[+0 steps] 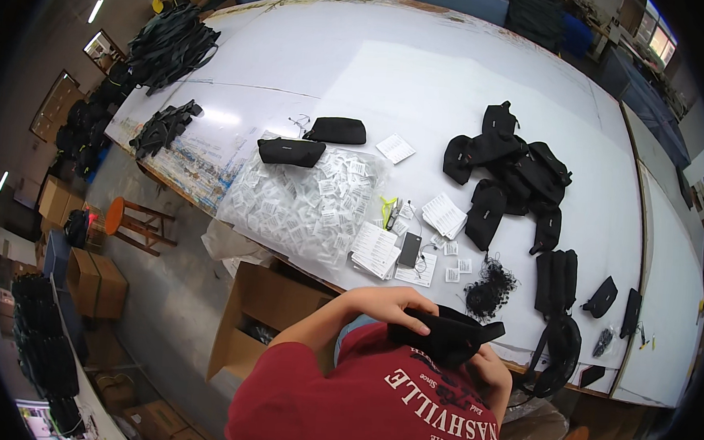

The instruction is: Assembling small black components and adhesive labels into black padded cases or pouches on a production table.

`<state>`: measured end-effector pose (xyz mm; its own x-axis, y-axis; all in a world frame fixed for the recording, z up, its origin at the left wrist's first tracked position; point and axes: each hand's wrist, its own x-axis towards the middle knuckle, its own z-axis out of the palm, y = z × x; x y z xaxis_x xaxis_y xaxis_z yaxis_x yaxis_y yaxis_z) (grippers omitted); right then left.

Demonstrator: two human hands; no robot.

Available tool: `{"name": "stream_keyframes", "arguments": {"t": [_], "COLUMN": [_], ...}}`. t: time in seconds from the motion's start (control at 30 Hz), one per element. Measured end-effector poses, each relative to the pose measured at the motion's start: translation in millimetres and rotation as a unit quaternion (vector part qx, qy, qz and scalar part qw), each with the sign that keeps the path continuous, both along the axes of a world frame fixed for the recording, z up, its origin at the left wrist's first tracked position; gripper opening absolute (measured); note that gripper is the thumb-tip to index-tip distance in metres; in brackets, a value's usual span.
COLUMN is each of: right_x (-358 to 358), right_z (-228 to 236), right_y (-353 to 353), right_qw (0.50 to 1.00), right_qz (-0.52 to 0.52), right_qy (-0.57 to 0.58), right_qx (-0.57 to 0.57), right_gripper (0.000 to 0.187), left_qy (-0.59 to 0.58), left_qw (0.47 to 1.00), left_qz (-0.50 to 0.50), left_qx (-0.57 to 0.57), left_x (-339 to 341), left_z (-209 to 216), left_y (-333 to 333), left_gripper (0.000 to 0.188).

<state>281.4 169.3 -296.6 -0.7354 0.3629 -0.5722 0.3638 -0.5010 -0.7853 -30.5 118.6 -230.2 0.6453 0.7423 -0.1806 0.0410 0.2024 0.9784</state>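
Close to my body, at the table's front edge, I hold a black fabric pouch point(448, 337). My left hand point(395, 306) grips its left end, with the thumb lying on top. On the other side my right hand point(490, 367) is closed on the pouch's right end, its fingers partly hidden by the fabric. Just beyond the pouch lies a tangle of thin black cords point(490, 288). Printed white cards point(376, 250), a dark phone-like slab point(409, 249) and small white labels point(453, 274) are spread ahead of my left hand.
A clear bag of small white packets point(300, 205) covers the table's left front, with black pouches point(292, 152) on and behind it. More pouches point(524, 170) are heaped at right. An open carton point(237, 318) and a wooden stool point(138, 221) stand on the floor at left.
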Motion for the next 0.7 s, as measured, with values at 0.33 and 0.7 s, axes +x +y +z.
{"name": "stream_keyframes", "arguments": {"t": [0.33, 0.7], "right_x": [-39, -37], "right_z": [20, 32], "right_y": [-3, 51], "right_qw": [0.948, 0.597], "right_qz": [-0.265, -0.627], "right_qy": [0.033, 0.407], "right_qx": [0.173, -0.292], "right_gripper": [0.029, 0.026], "left_qy": [0.134, 0.18], "left_qw": [0.961, 0.953], "left_qz": [0.234, 0.203], "left_qx": [0.067, 0.136], "left_x": [4, 32], "left_z": [3, 4], "left_y": [0, 4], "left_gripper": [0.031, 0.02]}}
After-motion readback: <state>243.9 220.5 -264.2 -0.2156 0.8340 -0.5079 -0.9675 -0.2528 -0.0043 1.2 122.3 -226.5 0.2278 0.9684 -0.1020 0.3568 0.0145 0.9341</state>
